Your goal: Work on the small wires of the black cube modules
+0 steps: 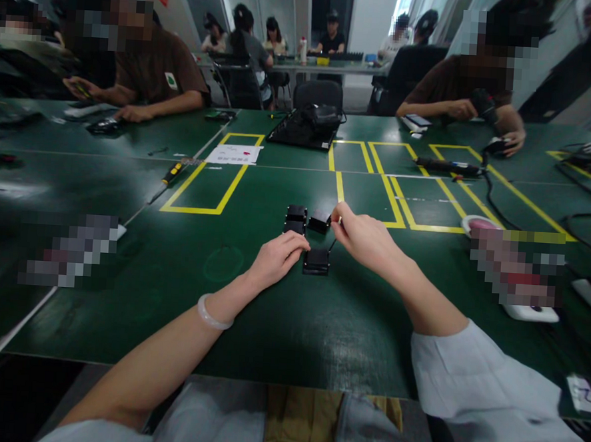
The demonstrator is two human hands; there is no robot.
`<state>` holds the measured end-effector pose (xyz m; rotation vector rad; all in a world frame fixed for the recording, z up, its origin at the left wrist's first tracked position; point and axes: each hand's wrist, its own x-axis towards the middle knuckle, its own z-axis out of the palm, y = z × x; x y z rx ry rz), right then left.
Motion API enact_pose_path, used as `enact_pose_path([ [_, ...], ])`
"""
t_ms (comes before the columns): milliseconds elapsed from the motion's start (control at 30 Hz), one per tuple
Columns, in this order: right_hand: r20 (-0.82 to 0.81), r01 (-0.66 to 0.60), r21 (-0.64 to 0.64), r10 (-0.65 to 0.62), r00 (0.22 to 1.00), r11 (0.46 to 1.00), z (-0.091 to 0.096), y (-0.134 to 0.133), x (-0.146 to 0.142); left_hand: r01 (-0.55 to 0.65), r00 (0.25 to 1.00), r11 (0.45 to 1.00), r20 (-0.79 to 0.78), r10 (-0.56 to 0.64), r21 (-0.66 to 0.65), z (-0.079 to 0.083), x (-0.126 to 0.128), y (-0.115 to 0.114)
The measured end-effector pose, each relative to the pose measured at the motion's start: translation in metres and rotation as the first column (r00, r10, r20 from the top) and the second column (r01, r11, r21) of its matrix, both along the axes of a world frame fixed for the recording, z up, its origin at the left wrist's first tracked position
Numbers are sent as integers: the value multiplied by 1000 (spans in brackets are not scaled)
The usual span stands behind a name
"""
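Note:
Several small black rectangular blocks lie close together on the green table in front of me. The nearest black block (317, 259) sits a little right of my left hand (280, 257), whose fingertips are pressed together at its far left corner; the thumb is hidden. Behind these fingers stand two more blocks (296, 213), partly covered. My right hand (362, 233) is closed in a pinch around a thin dark rod-like tool (333, 245), which slants down toward the near block's right side. A tilted black block (319, 221) lies just left of the right fingertips.
Yellow tape outlines (191, 209) mark the green table (248, 331). A yellow-black screwdriver (173, 172) and a paper sheet (234, 154) lie to the left. A blurred phone-like object (535, 314) rests at right. Two people work across the table, near a black panel (295, 135) and cables.

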<state>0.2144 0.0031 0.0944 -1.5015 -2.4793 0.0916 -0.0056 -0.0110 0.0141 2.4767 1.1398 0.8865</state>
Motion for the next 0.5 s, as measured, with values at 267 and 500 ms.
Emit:
enact_pose_path([
  [267,-23,11,-13,-11,1000,1000,3,-3,0,-28,999,997,23,26,68,0,-3,1],
  [500,-13,15,-17,-15,1000,1000,4,-3,-1,-27,999,998,44,25,52,-4,-4,3],
])
